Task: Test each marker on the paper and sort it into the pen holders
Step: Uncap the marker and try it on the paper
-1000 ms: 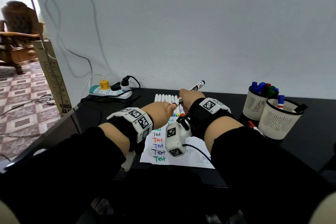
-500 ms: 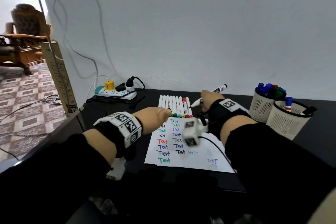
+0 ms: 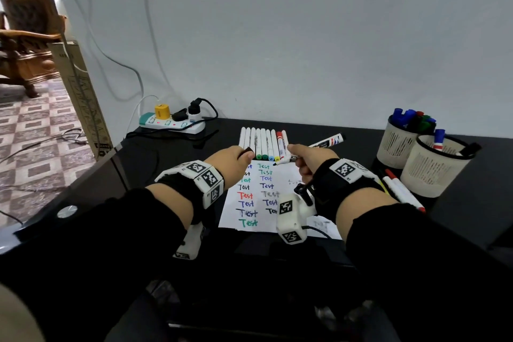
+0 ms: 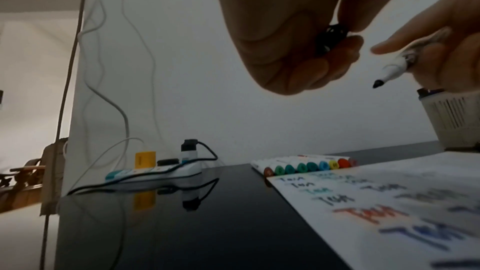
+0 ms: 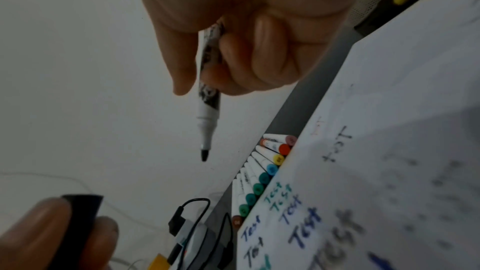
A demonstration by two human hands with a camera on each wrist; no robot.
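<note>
The right hand [image 3: 308, 158] grips an uncapped black marker [image 3: 319, 147], fingers curled round its barrel, and holds it above the far edge of the paper [image 3: 291, 183] with the tip pointing down and to the left, clear of the sheet. The left hand [image 3: 236, 158] pinches the black cap [image 4: 328, 38] between thumb and fingers, just left of the marker's tip and apart from it. In the head view the cap is only a dark sliver at the fingertips; the left wrist view shows it plainly from below, with the marker's bare black nib beside it. The right wrist view shows the right fingers wrapped tight on the barrel and faint grey scrawls on the right part of the paper, which the head view barely registers. A row of markers [image 3: 263, 144] lies at the paper's far edge; the wrist views show their coloured end caps. Only the head view shows both pen holders [image 3: 433, 166] at the right, each with markers standing in it, and loose markers [image 3: 399, 189] lying in front of them. A power strip [image 3: 172, 122] sits at the back left of the black table [image 3: 166, 164]
</note>
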